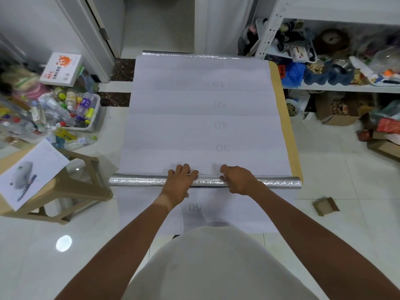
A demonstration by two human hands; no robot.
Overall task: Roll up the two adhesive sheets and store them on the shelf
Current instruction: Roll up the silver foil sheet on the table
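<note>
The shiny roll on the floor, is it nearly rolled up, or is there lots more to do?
Lots more. Done: a thin silver roll has formed at the near end of the top sheet. In hand: the left hand and right hand are both on it. Left: most of that sheet lies flat, a second sheet lies under it, and nothing has gone to the shelf.
</note>
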